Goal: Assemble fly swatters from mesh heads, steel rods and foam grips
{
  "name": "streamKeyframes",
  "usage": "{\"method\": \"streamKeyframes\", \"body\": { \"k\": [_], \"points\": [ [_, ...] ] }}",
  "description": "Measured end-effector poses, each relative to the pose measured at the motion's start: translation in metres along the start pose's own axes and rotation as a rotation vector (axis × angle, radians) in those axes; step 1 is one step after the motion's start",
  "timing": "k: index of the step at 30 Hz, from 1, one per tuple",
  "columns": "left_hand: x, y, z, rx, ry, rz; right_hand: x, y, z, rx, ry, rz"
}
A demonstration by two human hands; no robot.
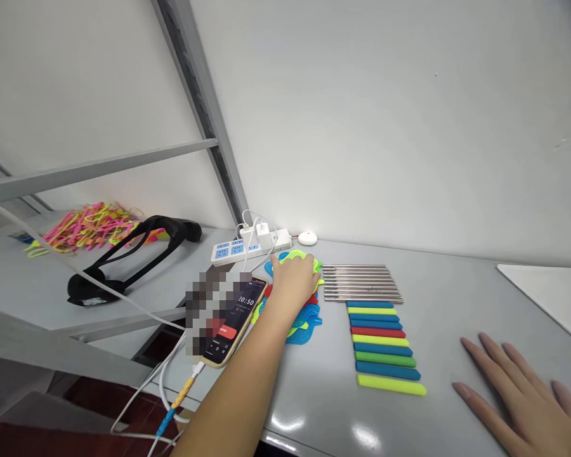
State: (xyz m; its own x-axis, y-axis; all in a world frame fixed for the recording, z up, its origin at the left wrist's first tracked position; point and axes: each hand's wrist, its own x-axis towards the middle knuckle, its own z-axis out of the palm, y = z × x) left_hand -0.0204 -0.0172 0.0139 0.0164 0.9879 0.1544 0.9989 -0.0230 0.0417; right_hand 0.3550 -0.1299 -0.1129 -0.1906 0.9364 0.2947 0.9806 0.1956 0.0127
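My left hand (292, 279) reaches onto a loose pile of perforated plastic fly swatter heads (304, 327) in blue, yellow-green, red and green. Its fingers curl down over a yellow-green swatter head (295, 254) at the far side of the pile, and my wrist hides part of the stack. Just right of it lie several thin metal rods (361, 284), side by side. Nearer me is a column of coloured handle sleeves (383, 346) in blue, yellow-green, red and green. My right hand (523, 397) rests at the right with fingers spread, holding nothing, apart from the sleeves.
Left of the pile, a phone (233, 320) is plugged into a cable. Behind it are a power strip (231, 252) with chargers and a white round case (307, 238). A black frame (128, 260), pink-yellow strips (92, 225), metal shelf bars (99, 165) and a white board (552, 292) surround.
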Motion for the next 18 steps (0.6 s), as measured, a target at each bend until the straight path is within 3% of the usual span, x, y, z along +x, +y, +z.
{"method": "streamKeyframes", "body": {
  "k": [6,9,12,14,16,18],
  "points": [
    [0.001,0.002,-0.01,-0.027,0.156,-0.019,0.003,-0.005,-0.009,0.023,-0.045,0.009],
    [0.002,-0.002,-0.019,-0.137,0.449,-0.047,0.004,-0.007,-0.013,0.041,-0.074,0.036],
    [0.002,-0.006,-0.029,-0.416,0.824,-0.042,0.005,-0.009,-0.015,0.066,-0.092,0.068],
    [-0.001,-0.006,-0.036,-0.668,0.99,-0.027,0.006,-0.01,-0.018,0.08,-0.092,0.081],
    [-0.005,-0.003,-0.045,-0.891,1.1,-0.032,0.008,-0.013,-0.024,0.107,-0.063,0.062],
    [-0.01,0.002,-0.053,-1.086,1.11,-0.035,0.012,-0.021,-0.036,0.16,0.015,0.003]
  ]
}}
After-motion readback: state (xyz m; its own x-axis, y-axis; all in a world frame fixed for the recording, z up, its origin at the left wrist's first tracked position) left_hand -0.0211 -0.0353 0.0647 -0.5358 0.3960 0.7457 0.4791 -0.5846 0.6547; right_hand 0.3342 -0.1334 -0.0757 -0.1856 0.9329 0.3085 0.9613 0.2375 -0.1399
